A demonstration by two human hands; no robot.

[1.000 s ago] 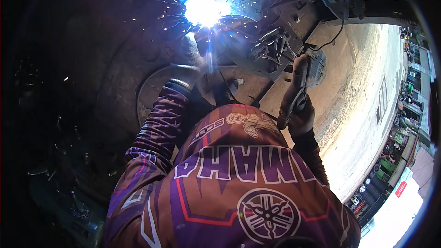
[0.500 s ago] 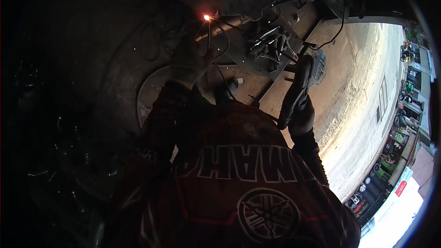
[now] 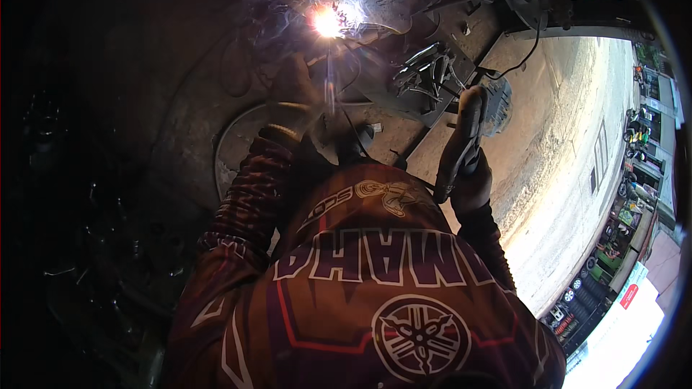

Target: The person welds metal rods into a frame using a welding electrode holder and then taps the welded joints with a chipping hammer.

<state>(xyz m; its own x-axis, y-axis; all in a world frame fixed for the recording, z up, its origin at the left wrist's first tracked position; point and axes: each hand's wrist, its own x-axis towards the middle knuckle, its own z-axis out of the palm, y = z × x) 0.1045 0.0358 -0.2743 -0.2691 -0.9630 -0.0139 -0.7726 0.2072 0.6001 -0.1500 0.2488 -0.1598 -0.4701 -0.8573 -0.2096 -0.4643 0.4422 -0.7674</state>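
A glaring welding arc (image 3: 328, 23) burns at the top middle, with sparks and bluish smoke around it. Just below it is my left hand (image 3: 294, 85), in a pale glove with a light cuff; glare and shadow hide its fingers and anything in them. My right hand (image 3: 473, 186) is wrapped around a dark, long, narrow piece (image 3: 460, 140) of unclear kind, held upright right of centre. Beside the arc lies a lit metal workpiece (image 3: 386, 13). From the left hand's side a thin black cable (image 3: 353, 130) trails toward my right hand.
Dark metal scraps (image 3: 425, 72) are heaped right of the arc. A round, ridged dark object (image 3: 497, 104) stands behind the right hand's piece. A curved hose (image 3: 218, 148) lies on the floor at left. A sunlit road (image 3: 569, 151) stretches along the right.
The small red glow has flared into a bright arc with smoke, lighting the workpiece and my sleeves. My right hand and its dark piece have barely shifted.
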